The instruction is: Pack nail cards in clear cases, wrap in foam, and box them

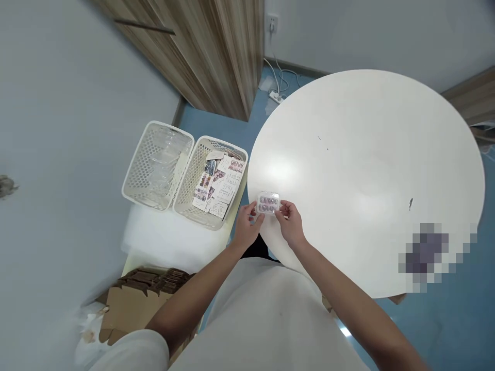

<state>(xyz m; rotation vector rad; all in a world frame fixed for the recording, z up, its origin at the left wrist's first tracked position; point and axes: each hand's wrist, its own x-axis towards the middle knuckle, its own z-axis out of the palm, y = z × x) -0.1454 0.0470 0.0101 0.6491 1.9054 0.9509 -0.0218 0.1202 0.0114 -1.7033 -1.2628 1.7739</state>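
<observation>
A small clear case (268, 203) with two rows of shiny pinkish-purple oval pieces is held at the near left edge of the round white table (363, 154). The fingers of my left hand (247, 224) grip its left side, thumb at the lower corner. On the right side, my right hand (291, 222) pinches the same case between thumb and fingers. Whether the case touches the tabletop cannot be made out.
Left of the table stand a white basket (242, 193) of printed cards with similar oval sets and another basket (131, 167) of clear plastic cases. Flattened cardboard boxes (133, 312) lie lower left. A blurred, pixelated patch (425, 252) covers the table's right edge.
</observation>
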